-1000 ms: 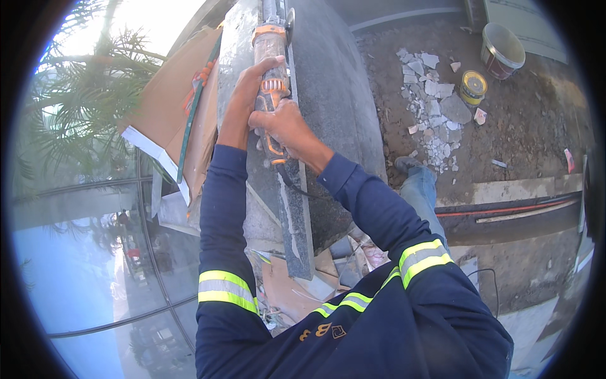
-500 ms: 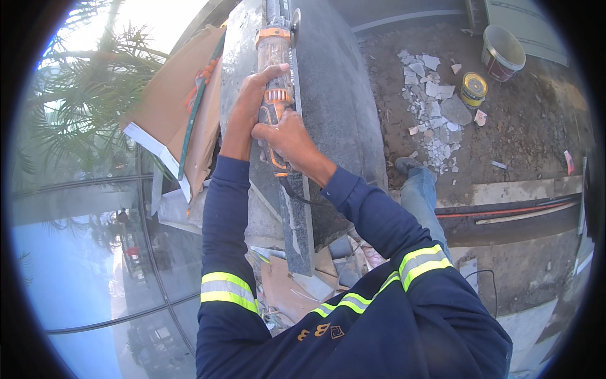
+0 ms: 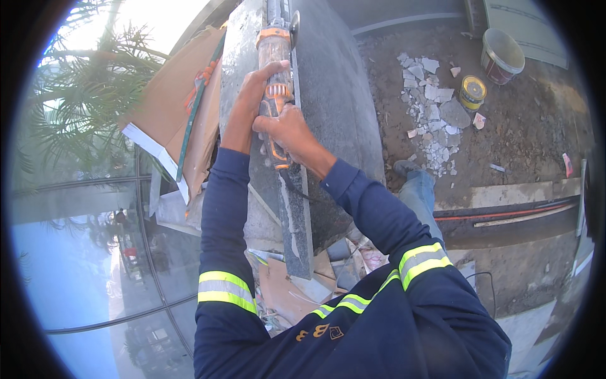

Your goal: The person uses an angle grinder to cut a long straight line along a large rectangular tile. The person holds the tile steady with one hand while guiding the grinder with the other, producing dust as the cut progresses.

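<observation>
L hand [image 3: 254, 88] & R hand [image 3: 291, 131]: fingers [image 3: 276, 67] wrapped round angle grinder [image 3: 274, 49]; wht bucket [image 3: 502, 60] & yel. tub [image 3: 472, 93] on dirt [image 3: 505, 132], contents unclear.

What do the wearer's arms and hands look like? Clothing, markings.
Left hand and right hand: no gloves. Long navy-blue fabric sleeves end around the wrists. Each carries a silver-grey band edged in fluorescent yellow-green, well back from the cuff.
</observation>
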`<state>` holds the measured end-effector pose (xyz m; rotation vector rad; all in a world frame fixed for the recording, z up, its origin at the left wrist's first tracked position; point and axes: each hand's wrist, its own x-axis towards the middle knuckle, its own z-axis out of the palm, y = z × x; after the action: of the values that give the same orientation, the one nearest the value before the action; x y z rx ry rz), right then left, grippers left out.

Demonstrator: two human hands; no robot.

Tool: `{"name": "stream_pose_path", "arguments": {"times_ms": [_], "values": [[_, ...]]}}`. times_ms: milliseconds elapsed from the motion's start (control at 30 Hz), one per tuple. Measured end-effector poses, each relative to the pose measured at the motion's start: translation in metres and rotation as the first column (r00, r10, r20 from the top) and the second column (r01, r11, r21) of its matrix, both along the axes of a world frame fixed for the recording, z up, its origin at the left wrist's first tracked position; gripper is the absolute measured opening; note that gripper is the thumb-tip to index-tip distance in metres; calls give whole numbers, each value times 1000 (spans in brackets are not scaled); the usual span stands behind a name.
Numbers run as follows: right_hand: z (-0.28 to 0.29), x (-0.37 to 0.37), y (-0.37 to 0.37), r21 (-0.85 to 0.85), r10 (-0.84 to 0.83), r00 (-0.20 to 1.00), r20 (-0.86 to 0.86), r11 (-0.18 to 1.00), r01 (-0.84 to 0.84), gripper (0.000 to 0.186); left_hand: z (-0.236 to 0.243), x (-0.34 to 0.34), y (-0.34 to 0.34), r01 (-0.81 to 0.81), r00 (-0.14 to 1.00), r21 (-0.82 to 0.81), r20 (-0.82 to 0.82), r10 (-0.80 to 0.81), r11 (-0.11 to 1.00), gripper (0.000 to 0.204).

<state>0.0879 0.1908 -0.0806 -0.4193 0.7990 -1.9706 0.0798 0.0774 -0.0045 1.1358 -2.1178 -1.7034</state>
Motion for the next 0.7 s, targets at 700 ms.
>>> {"name": "stream_pose_path", "arguments": {"times_ms": [700], "values": [[0,5,5,-32,9,1000,20,999,-9,27,1,1,4,-16,1000,32,4,16,999,40]]}}
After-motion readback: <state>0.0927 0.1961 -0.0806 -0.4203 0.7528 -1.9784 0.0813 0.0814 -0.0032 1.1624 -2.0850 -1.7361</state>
